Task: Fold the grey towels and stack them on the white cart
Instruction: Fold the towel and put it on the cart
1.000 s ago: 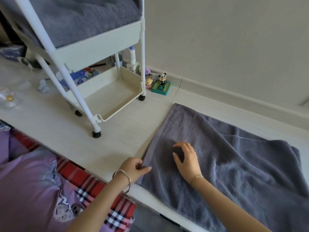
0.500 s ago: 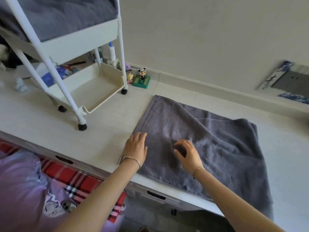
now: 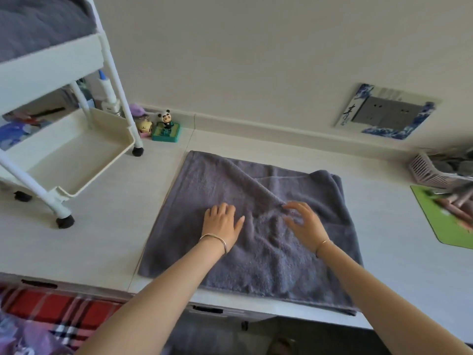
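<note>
**A:** where's the room for your hands?

**B:** bare counter (image 3: 107,226) between the towel (image 3: 256,252) and the cart (image 3: 64,162) on your left is open. The cart's legs and lower tray block further left. On your right, the green mat (image 3: 440,221) and pink basket (image 3: 430,172) crowd things.

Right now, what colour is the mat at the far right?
Green mat, seen in the head view, partly cut off by the frame edge.

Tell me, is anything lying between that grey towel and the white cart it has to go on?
Nothing visible does. Both hands, left hand and right hand, already rest on the grey towel. Bare counter lies between it and the white cart. The panda figurine stands back by the wall, aside from that path.
</note>
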The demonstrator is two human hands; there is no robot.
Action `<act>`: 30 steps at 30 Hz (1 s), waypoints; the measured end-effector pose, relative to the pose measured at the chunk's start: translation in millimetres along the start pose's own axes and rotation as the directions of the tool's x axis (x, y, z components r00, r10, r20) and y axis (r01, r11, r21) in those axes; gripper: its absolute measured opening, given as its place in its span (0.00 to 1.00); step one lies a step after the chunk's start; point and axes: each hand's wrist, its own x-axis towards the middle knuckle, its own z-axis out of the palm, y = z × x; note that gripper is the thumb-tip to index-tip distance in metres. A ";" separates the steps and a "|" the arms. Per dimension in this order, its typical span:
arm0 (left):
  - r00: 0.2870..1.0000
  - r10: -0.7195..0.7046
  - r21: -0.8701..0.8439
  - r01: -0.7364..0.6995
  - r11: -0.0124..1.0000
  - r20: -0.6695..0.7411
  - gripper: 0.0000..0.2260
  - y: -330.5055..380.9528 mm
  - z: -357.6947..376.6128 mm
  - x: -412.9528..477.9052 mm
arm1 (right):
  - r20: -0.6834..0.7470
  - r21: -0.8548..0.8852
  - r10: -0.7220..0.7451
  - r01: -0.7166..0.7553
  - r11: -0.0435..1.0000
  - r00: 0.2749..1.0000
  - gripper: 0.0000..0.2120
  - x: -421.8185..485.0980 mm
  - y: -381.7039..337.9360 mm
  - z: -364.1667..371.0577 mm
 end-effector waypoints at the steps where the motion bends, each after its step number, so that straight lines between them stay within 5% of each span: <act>1: 1.000 0.026 -0.028 -0.026 0.999 -0.011 0.20 4.9 -2.5 8.8 | -0.025 -0.014 0.012 -0.012 1.000 1.000 0.13 6.0 5.9 -12.9; 8: 0.976 0.219 -0.137 -0.218 0.966 -0.006 0.20 58.1 -13.3 85.6 | -0.029 -0.121 0.101 -0.103 0.987 0.995 0.20 63.8 45.9 -80.7; 20: 0.965 0.165 0.078 -0.184 0.980 0.205 0.17 95.9 5.3 194.7 | 0.261 -0.213 0.010 0.048 0.976 0.965 0.19 164.4 80.5 -96.4; 24: 0.964 0.265 -0.203 -0.259 0.944 0.007 0.07 94.6 -9.0 213.6 | 0.404 -0.199 0.028 0.058 0.978 0.914 0.20 194.7 91.0 -94.4; 27: 0.946 0.212 -0.135 -0.250 0.959 -0.246 0.03 98.7 0.8 226.0 | 0.451 -0.181 0.059 0.027 0.983 0.891 0.13 216.8 101.8 -100.6; 30: 0.964 0.110 -0.180 -0.156 0.971 -0.243 0.04 105.3 29.6 226.8 | 0.570 -0.191 0.114 -0.004 0.982 0.814 0.13 232.5 114.6 -112.9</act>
